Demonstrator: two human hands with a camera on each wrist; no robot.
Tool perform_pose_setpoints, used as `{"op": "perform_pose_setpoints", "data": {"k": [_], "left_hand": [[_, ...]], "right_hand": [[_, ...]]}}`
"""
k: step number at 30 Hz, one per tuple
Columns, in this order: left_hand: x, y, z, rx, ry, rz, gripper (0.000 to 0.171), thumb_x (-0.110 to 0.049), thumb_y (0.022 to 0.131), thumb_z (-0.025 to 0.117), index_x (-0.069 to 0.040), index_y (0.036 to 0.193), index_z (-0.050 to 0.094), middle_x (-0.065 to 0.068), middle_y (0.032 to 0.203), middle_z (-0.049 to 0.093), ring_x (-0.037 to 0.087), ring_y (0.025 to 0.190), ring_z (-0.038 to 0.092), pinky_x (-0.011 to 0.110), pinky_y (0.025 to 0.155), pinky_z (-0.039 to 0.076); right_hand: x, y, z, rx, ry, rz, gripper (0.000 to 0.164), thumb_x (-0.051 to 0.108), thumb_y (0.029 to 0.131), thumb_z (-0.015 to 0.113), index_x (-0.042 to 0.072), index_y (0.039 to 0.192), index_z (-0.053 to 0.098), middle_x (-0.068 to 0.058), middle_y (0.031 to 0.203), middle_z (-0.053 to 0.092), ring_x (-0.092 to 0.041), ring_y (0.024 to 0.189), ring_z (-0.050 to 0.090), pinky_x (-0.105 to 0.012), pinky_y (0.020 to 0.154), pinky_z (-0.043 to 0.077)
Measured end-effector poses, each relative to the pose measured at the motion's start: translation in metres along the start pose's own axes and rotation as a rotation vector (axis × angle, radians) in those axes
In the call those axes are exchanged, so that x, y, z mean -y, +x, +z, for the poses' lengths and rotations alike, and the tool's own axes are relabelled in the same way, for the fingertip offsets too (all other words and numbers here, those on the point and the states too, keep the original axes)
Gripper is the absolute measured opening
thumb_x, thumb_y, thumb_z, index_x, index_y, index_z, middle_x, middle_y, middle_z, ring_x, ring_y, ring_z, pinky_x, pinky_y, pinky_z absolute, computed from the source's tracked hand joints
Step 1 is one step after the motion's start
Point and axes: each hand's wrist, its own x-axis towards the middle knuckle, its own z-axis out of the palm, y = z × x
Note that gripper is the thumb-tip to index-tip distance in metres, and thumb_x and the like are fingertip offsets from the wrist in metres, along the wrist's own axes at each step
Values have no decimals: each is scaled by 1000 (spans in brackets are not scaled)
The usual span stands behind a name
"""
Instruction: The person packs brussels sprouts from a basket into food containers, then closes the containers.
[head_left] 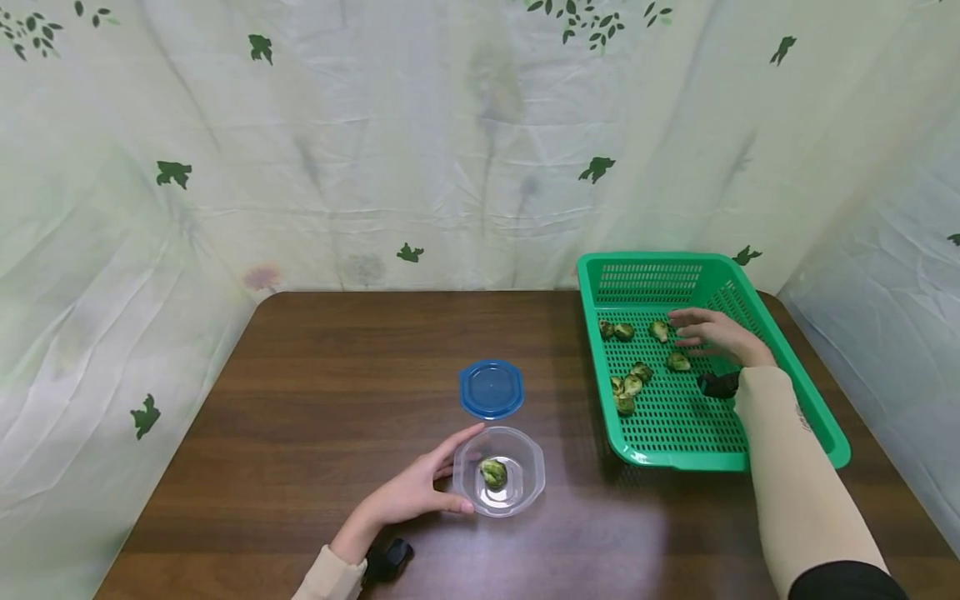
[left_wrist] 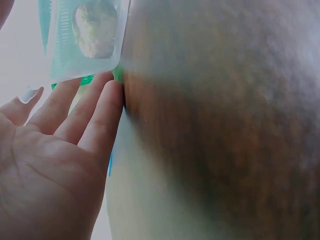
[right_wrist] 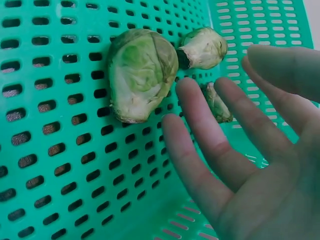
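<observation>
A clear plastic container (head_left: 525, 492) stands on the table with one Brussels sprout (head_left: 493, 473) inside. My left hand (head_left: 416, 492) holds it from the left side, thumb at the near edge and fingers along the far side. In the left wrist view the fingers (left_wrist: 97, 105) reach the container's rim. Over the green basket (head_left: 626, 457), my right hand (head_left: 716, 335) hovers with fingers spread and nothing in them. Nearest to its fingertips in the right wrist view is a Brussels sprout (right_wrist: 142, 75), with another sprout (right_wrist: 205, 48) just beyond.
A blue lid (head_left: 491, 390) lies on the wooden table (head_left: 337, 400) behind the container. Several more sprouts (head_left: 632, 384) are grouped along the basket's left side. The basket's raised walls surround the right hand. A patterned curtain (head_left: 450, 125) hangs behind the table.
</observation>
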Motion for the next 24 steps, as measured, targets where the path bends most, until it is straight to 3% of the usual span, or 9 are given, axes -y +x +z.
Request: {"op": "perform_pose_setpoints", "data": {"k": [11,24], "left_hand": [[0,0,0,4,-11,24,91,-19,82,78,-20,153,21,8,153,26,31,131,40,37,106,36],[1,1,0,3,-10,10,92,-19,81,78,-20,153,21,5,154,26,29,131,41,37,106,35]], "right_hand": [[-2,3,0,21,2,11,54,8,103,34,-6,150,12,-35,149,15,-51,128,32,-59,102,33],[0,17,7,24,-22,41,54,3,101,36,-5,150,15,-36,148,14,-49,125,36,-58,100,36]]}}
